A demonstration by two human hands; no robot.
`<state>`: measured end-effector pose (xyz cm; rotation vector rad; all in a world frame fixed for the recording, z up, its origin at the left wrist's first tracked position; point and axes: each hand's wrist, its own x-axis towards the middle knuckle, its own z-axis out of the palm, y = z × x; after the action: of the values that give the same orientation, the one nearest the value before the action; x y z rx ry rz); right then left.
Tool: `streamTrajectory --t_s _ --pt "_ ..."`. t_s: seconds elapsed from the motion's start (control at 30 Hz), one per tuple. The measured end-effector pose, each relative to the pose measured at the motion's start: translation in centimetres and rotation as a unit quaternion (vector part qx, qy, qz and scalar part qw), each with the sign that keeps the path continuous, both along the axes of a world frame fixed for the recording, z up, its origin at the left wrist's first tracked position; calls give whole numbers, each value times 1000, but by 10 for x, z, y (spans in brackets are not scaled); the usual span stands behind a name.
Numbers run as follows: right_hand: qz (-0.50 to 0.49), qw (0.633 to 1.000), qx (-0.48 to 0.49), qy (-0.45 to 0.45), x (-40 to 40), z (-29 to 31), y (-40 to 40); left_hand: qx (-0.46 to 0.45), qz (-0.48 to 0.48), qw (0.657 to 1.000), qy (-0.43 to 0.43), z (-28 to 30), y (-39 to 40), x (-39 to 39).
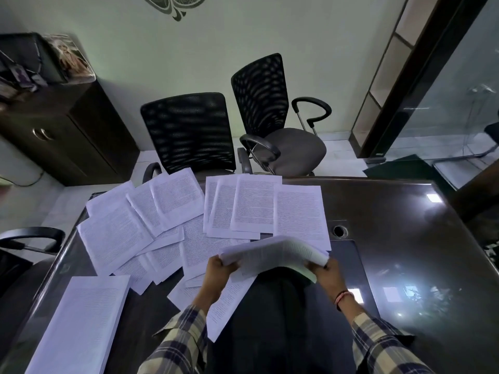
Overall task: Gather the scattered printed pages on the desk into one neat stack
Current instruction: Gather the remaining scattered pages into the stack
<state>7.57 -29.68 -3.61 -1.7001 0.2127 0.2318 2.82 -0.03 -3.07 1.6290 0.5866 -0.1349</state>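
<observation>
Both hands up w/ a bowed sheaf of white printed pages (272, 256), held just above the near edge of the dark glossy desk (391, 238). Left hand (219, 271) grips the sheaf's left end, fingers curled round the edge; right hand (325, 273) clamps the right end same way. Sheaf arches up in the middle, edges fanned at the right, so not squared yet.

Rest of the job: loose white text sheets (189, 211) spread across the desk centre and far side, overlapping at odd angles, some poking over the far edge. One loose sheet (229, 300) hangs under the left hand toward the lap; can't tell if it's pinched or just lying there. A thicker squared white paper stack (89, 319) lies flat near-left, apart from the scatter.

Handling, my read: paper = light, floppy, slick on that polished top. Singles will slide rather than lift, so drag to the desk edge or pick by a corner. Sheaf buckles if squeezed end-to-end; better hold by the long sides and tap on the desk to square. Far sheets likely to slip off if nudged.

Containers: none in play. Round cable hole (339, 231) in the desk, looks empty.
</observation>
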Motion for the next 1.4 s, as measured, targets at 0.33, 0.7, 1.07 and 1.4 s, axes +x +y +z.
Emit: streamTrajectory --t_s 0.33,0.7,1.07,1.4 --pt "2 997 67 -27 24 29 -3 -29 67 994 -83 23 -14 13" --pt "76 996 11 -45 29 26 -10 2 93 992 -80 23 -12 15" --pt "151 985 -68 -50 35 40 -15 31 6 998 -60 19 -2 5" --pt "415 791 -432 -125 66 60 40 171 -72 970 -159 45 -24 22"
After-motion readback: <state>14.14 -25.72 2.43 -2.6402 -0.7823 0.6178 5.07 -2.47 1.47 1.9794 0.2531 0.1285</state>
